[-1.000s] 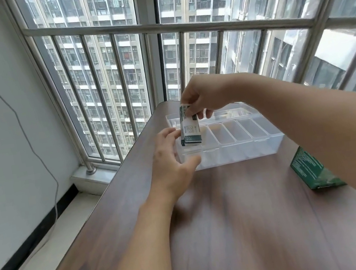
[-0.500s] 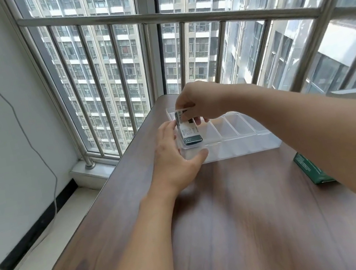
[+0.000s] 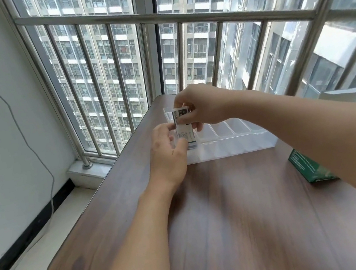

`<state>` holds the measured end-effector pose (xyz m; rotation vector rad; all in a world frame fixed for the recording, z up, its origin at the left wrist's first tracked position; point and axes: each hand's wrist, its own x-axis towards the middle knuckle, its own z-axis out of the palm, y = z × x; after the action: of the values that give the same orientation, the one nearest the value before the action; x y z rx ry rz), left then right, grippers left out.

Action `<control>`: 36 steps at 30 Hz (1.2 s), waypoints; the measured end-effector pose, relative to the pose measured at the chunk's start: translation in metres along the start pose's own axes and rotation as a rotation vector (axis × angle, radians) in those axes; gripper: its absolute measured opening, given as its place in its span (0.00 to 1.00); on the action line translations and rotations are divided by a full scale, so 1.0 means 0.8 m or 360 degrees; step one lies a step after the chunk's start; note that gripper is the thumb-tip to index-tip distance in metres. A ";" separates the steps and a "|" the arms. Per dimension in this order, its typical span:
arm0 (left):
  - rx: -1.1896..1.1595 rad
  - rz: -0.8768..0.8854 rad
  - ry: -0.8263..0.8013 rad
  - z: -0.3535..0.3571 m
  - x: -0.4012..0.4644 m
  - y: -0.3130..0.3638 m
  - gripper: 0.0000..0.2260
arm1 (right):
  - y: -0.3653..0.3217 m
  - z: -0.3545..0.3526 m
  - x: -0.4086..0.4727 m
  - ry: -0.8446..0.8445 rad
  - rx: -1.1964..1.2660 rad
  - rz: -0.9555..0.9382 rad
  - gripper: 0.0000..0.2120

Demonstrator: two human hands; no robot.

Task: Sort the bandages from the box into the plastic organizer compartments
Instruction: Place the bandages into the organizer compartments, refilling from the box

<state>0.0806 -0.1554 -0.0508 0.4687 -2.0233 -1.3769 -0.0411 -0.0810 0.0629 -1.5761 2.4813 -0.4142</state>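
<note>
A white and green stack of bandages (image 3: 185, 130) stands on end in the leftmost compartment of the clear plastic organizer (image 3: 235, 141). My right hand (image 3: 200, 104) pinches the stack's top from above. My left hand (image 3: 168, 155) rests against the organizer's left end, thumb touching the stack's lower edge. The green bandage box (image 3: 309, 167) lies on the table to the right, partly hidden by my right forearm.
The brown wooden table (image 3: 234, 220) ends at a rounded corner front left. A steel window railing (image 3: 175, 17) stands just behind the organizer. A cable hangs down the white wall on the left.
The stack has gone lower into the leftmost compartment under my right hand. My left thumb has come up against it. The view has shifted slightly.
</note>
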 end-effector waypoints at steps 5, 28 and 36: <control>-0.0035 -0.0042 0.0000 0.002 -0.001 -0.001 0.21 | 0.004 -0.005 0.003 -0.0207 0.0115 0.0077 0.07; -0.0040 -0.0061 -0.0032 0.005 0.001 -0.006 0.20 | 0.000 0.033 0.010 -0.0254 -0.0539 -0.0043 0.06; -0.0003 -0.0059 -0.0063 0.003 -0.001 0.000 0.22 | 0.016 0.012 0.008 0.0103 0.0222 0.0031 0.10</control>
<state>0.0794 -0.1532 -0.0518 0.4841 -2.0539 -1.4208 -0.0518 -0.0831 0.0497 -1.5062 2.4528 -0.6297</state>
